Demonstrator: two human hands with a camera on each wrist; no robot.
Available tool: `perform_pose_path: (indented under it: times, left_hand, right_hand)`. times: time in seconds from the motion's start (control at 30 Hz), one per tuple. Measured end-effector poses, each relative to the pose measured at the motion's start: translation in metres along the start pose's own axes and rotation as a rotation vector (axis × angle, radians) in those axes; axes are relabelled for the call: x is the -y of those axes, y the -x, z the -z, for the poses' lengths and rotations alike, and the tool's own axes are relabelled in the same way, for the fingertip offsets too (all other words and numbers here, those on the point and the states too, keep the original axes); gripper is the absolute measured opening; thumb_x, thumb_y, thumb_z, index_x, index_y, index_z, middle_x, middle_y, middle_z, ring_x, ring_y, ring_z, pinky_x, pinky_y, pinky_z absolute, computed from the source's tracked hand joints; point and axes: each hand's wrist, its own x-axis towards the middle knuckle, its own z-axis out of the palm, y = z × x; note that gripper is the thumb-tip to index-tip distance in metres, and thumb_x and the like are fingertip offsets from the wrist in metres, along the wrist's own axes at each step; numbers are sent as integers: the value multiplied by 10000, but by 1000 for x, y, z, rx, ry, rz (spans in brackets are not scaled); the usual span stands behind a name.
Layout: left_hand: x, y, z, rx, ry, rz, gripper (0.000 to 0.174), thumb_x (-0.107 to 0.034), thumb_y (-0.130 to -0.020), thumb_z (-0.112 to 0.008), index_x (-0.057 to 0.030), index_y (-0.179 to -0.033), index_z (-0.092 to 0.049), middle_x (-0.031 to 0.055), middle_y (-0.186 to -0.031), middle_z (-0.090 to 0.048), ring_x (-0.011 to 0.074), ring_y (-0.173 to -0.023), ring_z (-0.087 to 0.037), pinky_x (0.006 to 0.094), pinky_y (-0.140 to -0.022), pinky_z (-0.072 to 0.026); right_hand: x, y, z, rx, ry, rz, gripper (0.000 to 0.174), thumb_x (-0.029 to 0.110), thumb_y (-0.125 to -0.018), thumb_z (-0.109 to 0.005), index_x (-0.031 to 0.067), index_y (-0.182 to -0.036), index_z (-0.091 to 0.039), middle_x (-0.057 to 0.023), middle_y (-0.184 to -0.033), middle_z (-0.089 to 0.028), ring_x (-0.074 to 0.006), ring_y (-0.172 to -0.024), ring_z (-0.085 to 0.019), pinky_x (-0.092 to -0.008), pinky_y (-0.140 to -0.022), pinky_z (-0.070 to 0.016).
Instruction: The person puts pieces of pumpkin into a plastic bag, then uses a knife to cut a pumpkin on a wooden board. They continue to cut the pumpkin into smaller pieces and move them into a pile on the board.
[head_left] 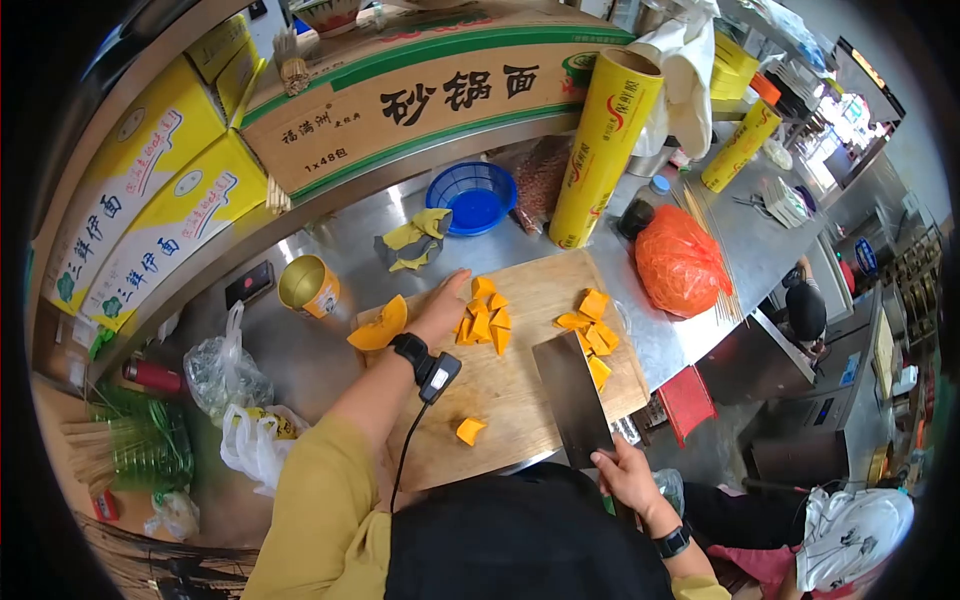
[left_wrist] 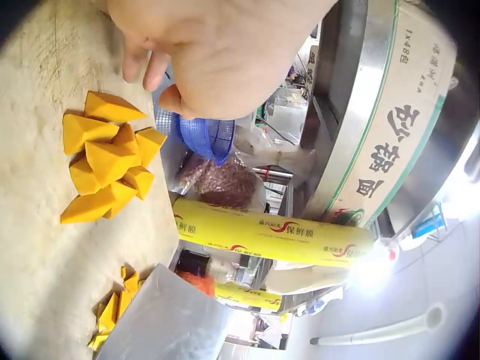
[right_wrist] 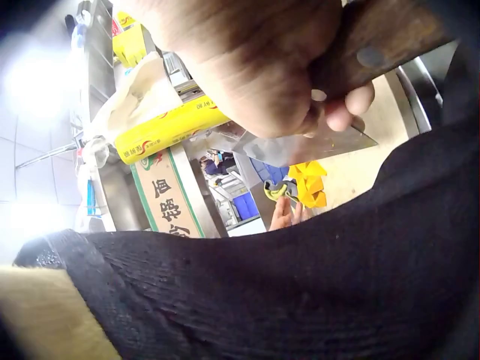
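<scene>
My right hand [head_left: 632, 478] grips a cleaver [head_left: 574, 395] by its wooden handle [right_wrist: 390, 41]. The broad blade lies over the right part of the wooden cutting board [head_left: 520, 430], beside a small pile of orange pumpkin chunks [head_left: 594, 322]. My left hand [head_left: 440, 308] is at the board's far left, holding nothing, between a larger pumpkin wedge [head_left: 383, 325] and a second pile of pumpkin chunks [left_wrist: 109, 161]. Its fingers [left_wrist: 156, 69] hang relaxed in the left wrist view. One single pumpkin chunk [head_left: 471, 430] lies near the board's front edge.
Behind the board are a blue basket [head_left: 475, 205], a crumpled wrapper [head_left: 412, 240] and an upright roll of cling film [head_left: 603, 150]. A yellow tin [head_left: 308, 286] stands left, an orange-red bag [head_left: 680, 262] right. Plastic bags [head_left: 225, 370] lie further left. Another person [head_left: 805, 310] is at the right.
</scene>
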Motion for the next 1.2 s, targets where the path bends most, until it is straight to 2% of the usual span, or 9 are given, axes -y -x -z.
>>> perform_pose_path:
  times: [0.13,0.2,0.3,0.33,0.53,0.6,0.63,0.77,1.2]
  left_hand:
    - [-1,-23,-1,160,-93,86,437,-19,-887,-425,-49,-1290,-589,174,-1189,-664,362,-1059,-646,396,-937,-506]
    - [-11,-15,-2,239,422,285,417,56,-868,-483,-40,-1255,-604,127,-1215,-616,203,-1172,-569,306,-937,-494]
    - [-34,35,16,10,-47,-144,343,-40,-883,-497,-29,-1206,-612,182,-1230,-623,335,-1138,-591,363,-984,-462]
    - [-30,48,22,-64,-129,-352,285,-60,-882,-556,-15,-1156,-618,168,-1209,-615,306,-1131,-581,361,-998,-445]
    - [-57,210,24,149,-283,109,423,-253,-794,-777,-40,-1073,-540,120,-1020,-553,272,-993,-596,369,-817,-502]
    - [-48,233,7,137,-317,69,407,-230,-793,-775,-40,-1057,-529,117,-1012,-557,259,-958,-600,361,-783,-504]
    - [-43,237,2,131,-336,46,400,-219,-793,-774,-41,-1050,-524,116,-1008,-558,252,-940,-602,356,-766,-505]
    - [-27,225,-1,30,-151,11,357,-118,-805,-737,-31,-1093,-545,112,-1010,-566,224,-873,-611,325,-751,-521]
    - [-25,214,2,-42,-20,-79,383,-8,-838,-698,-51,-1204,-591,72,-972,-554,169,-777,-600,274,-709,-526]
  right_hand:
    - [-21,33,-1,-88,-12,-63,316,84,-975,-592,-20,-1252,-480,-32,-725,-578,-79,-507,-539,-244,-433,-432]
    - [-25,43,-2,-88,-30,-63,294,80,-974,-594,-26,-1224,-483,-36,-738,-587,-78,-501,-537,-245,-432,-436]
    - [-25,38,-6,-52,-29,-68,262,78,-972,-593,-20,-1195,-498,-36,-748,-592,-82,-495,-540,-250,-431,-439]
    - [-22,33,-8,-53,-23,-66,254,77,-972,-593,-17,-1190,-501,-36,-751,-594,-83,-495,-541,-250,-431,-439]
    - [1,-1,-18,114,232,53,274,109,-975,-588,-28,-1196,-504,-94,-674,-615,-143,-475,-568,-297,-466,-467]
    - [9,-9,-19,180,344,112,264,117,-973,-589,-31,-1174,-503,-118,-691,-635,-167,-482,-589,-310,-479,-478]
    - [16,-10,-22,215,352,145,296,113,-986,-587,-11,-1238,-492,-24,-622,-548,-99,-469,-521,-265,-457,-440]
    - [31,-6,-29,241,457,226,183,124,-984,-591,-19,-1068,-513,-73,-622,-575,-134,-476,-559,-292,-470,-455]
    - [13,1,-26,130,619,442,177,118,-978,-587,-23,-1041,-500,-122,-646,-611,-186,-494,-591,-333,-489,-464]
